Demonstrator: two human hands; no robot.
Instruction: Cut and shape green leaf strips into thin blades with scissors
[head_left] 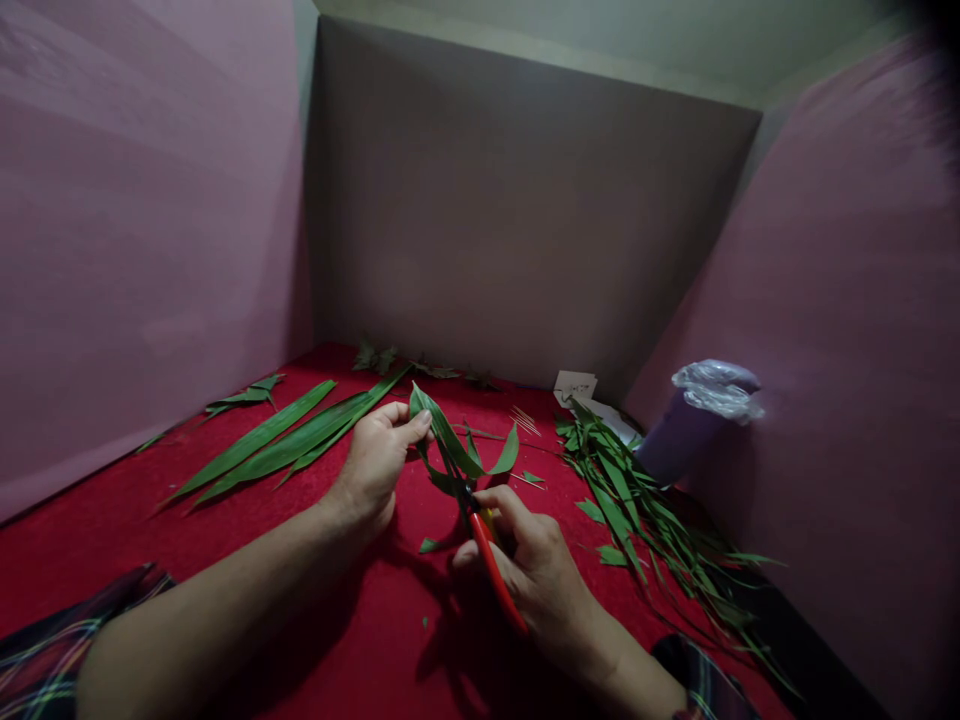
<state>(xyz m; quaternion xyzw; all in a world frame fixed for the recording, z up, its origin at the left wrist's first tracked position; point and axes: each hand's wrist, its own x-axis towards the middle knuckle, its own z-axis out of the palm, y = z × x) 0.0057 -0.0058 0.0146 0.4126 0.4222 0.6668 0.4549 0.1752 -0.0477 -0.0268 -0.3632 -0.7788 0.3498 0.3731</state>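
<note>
One pointed green leaf (444,428) slants from left hand (375,455) to right hand (538,558)

The left hand pinches the leaf at its far-left end, thumb pressed over it, and holds it up above the red-cloth-covered counter (97,528). From that pinch the long axis runs toward the counter's near edge and rightward. The right hand is wrapped around red-handled metal scissors (484,542), whose dark blades point back toward the left fingers, nearly in line with the leaf rather than across it. The left hand is nearer the leaf, in direct contact; the right meets it through the scissors, if at all. Whether the blades are parted, or lie around the leaf or just beside it, cannot be told. Long, flat, blade-shaped green leaves (289,452) lie toward the counter's left edge; a tangled heap of narrow green leaves (616,482) lies along its right edge.
</note>
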